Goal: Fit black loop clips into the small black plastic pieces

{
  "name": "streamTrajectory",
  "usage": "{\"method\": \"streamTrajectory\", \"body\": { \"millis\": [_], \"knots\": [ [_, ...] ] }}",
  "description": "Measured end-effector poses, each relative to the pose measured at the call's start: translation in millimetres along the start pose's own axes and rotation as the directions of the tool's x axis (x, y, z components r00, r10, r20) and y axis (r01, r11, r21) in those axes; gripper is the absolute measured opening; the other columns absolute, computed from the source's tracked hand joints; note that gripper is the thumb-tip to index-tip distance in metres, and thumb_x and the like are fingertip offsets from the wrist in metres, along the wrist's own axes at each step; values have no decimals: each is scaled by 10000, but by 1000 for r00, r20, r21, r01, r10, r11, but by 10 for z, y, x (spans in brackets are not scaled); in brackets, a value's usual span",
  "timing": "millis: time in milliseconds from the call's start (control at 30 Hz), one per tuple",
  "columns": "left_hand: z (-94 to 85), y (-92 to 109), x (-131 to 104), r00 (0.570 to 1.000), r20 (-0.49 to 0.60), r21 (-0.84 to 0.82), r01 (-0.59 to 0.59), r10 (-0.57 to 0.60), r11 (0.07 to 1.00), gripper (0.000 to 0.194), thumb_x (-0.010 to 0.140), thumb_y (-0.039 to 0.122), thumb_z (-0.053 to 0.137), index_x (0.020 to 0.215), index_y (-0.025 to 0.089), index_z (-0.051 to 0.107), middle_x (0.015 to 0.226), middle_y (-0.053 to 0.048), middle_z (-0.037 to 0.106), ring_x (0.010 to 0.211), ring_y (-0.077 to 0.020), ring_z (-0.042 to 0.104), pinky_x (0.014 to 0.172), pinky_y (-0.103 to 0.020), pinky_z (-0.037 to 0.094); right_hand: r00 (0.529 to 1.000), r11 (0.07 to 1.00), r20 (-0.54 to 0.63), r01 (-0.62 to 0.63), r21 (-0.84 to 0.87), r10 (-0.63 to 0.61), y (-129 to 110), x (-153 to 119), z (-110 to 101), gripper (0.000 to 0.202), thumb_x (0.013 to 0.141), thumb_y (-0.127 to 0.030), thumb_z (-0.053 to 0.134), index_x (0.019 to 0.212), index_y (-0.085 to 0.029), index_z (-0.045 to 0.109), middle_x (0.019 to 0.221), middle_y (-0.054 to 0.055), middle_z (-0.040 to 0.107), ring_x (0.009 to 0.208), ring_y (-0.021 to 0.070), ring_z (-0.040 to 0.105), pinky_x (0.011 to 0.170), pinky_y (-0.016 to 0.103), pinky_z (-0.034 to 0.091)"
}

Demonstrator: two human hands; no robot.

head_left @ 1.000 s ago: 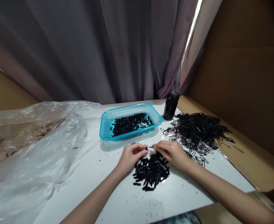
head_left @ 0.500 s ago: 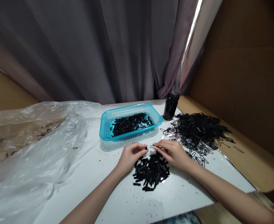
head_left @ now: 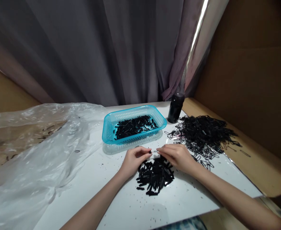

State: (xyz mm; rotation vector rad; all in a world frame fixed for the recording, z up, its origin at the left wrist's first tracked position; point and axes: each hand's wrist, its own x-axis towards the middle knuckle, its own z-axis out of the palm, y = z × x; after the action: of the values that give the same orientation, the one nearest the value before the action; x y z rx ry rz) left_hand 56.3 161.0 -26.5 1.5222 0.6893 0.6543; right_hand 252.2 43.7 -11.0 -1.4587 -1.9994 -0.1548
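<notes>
Thumb and fingers of my left hand (head_left: 132, 161) pinch a small black piece (head_left: 150, 152), mostly covered by the fingertips. Facing it, my right hand (head_left: 180, 157) is closed on a thin black wire loop (head_left: 155, 151), which bridges the short gap between both hands. Whether the loop's end is inside the black piece or only touching it is too small to tell. Just below the hands lies a heap of short black strips (head_left: 154, 177). A large tangled pile of black wire loops (head_left: 204, 132) is to the right of my right hand.
A blue plastic basket (head_left: 105, 134) holding more black strips stands behind the hands. Right of it is a dark bottle-like container (head_left: 175, 108). Clear plastic sheeting (head_left: 66, 159) covers the left side of the white table (head_left: 121, 207). Cardboard (head_left: 247, 73) walls the right.
My right hand has shifted slightly left, with the wire loop closer to my left fingertips. The gap between the hands looks a little narrower.
</notes>
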Motion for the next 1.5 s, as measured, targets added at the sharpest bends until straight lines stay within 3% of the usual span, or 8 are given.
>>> {"method": "streamTrajectory", "body": {
  "millis": [533, 767, 1500],
  "knots": [
    [7, 29, 0, 1000, 4, -5, -1, 1, 1000, 258, 689, 337, 858, 865, 151, 821, 856, -81, 804, 786, -223, 731, 751, -307, 581, 999, 999, -13, 34, 3, -34, -38, -4, 17, 273, 1054, -277, 487, 1003, -212, 748, 759, 26, 752, 661, 143, 690, 585, 232, 452],
    [10, 22, -4, 1000, -4, -8, -7, 7, 1000, 250, 691, 340, 856, 848, 151, 809, 821, -75, 795, 764, -216, 722, 731, -302, 579, 999, 1000, -47, -17, 17, 18, -36, 12, -26, 226, 1036, -271, 520, 1037, -199, 734, 848, 54, 775, 727, 158, 718, 647, 243, 504],
    [17, 28, -13, 999, -38, 24, -25, 26, 999, 188, 696, 322, 841, 787, 161, 809, 853, -82, 812, 797, -233, 733, 756, -310, 578, 999, 998, -6, -34, 52, 34, -35, 4, 10, 240, 1042, -260, 511, 1007, -202, 741, 808, 34, 757, 690, 146, 700, 623, 230, 473]
  ]
}}
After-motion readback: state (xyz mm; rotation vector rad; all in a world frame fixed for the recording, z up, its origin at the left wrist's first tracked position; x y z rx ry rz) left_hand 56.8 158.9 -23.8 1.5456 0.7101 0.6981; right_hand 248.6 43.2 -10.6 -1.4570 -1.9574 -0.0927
